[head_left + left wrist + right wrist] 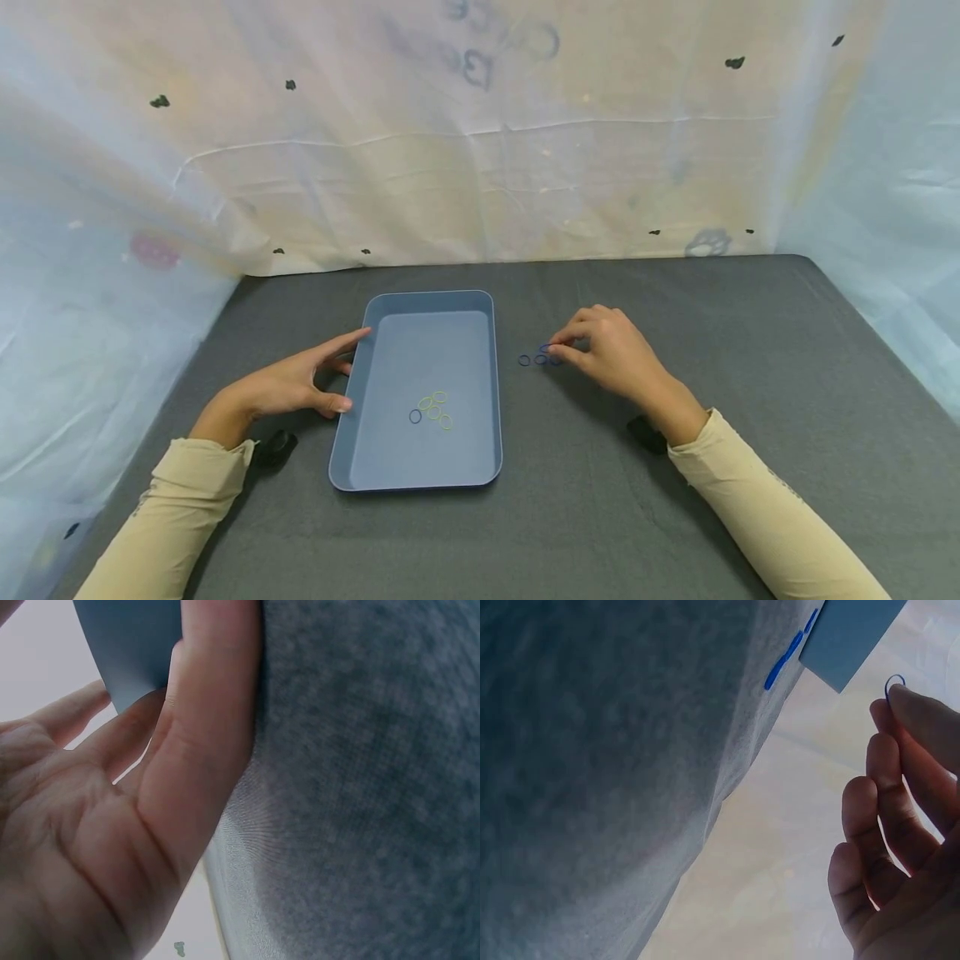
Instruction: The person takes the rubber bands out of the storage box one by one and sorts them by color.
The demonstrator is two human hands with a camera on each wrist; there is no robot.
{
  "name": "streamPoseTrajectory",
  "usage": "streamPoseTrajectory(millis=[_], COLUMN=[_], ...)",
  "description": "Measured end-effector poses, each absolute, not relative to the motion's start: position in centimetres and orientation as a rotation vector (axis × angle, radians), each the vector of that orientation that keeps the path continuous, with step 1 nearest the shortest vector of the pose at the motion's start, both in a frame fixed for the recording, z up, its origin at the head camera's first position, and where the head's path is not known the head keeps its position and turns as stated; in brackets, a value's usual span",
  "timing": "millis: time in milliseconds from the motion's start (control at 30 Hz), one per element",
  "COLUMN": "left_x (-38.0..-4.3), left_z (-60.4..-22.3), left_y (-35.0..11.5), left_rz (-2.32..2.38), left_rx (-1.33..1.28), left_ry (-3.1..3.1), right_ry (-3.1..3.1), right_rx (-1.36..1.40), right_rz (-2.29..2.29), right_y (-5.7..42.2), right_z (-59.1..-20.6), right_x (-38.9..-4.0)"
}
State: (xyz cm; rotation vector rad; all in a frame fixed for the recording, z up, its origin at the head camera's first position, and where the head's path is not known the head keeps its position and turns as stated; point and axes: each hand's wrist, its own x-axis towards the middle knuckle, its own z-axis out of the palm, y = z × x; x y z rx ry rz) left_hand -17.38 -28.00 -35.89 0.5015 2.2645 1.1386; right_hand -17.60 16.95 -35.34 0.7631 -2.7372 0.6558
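In the head view my right hand (611, 350) pinches a small blue rubber band (895, 676) between thumb and index finger, raised off the cloth. Below its fingertips, several more blue rubber bands (524, 356) lie on the table. A blue-grey tray (420, 350) stands to their left. Inside it rest several yellow rubber bands (440, 392) and one blue band (416, 410), towards the near end. My left hand (296, 379) touches the tray's left wall, thumb and fingers spread along it. The left wrist view shows its fingers (202, 697) against the tray's side.
A dark grey cloth covers the table (637, 517). Behind it hangs a pale patterned curtain (480, 192), with bluish sheets at both sides. A dark strap piece (276, 450) sits by the left wrist, another (647, 435) by the right.
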Motion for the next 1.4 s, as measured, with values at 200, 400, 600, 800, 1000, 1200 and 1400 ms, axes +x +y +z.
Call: streamPoseTrajectory(millis=[200,400,600,800,1000,1200,1400], left_x=[-17.2,-17.1,-17.1,-16.9,-16.8,-16.8,-16.8], left_z=[-35.9,-35.9,-35.8,-35.6,-35.7,-35.6,-35.5], left_y=[-28.1,-28.2,-28.2,-28.2,-28.4,-28.5,-28.5], left_rz=[1.144,1.143,1.141,1.149,1.146,1.142,1.132], left_rx=[0.504,0.512,0.516,0.511,0.507,0.516,0.511], left_ry=[2.272,2.283,2.286,2.279,2.282,2.291,2.288], right_ry=[-2.762,-2.777,-2.782,-2.807,-2.811,-2.832,-2.865], right_rx=[0.756,0.745,0.739,0.738,0.767,0.789,0.784], right_rz=[0.638,0.598,0.507,0.46,0.417,0.361,0.335], right_y=[17.3,17.8,18.2,18.4,18.5,18.7,19.0], right_z=[-35.2,-35.1,-35.0,-35.0,-35.0,-35.0,-35.1], right_x=[-17.8,-17.9,-18.0,-18.1,-18.2,-18.3,-18.3])
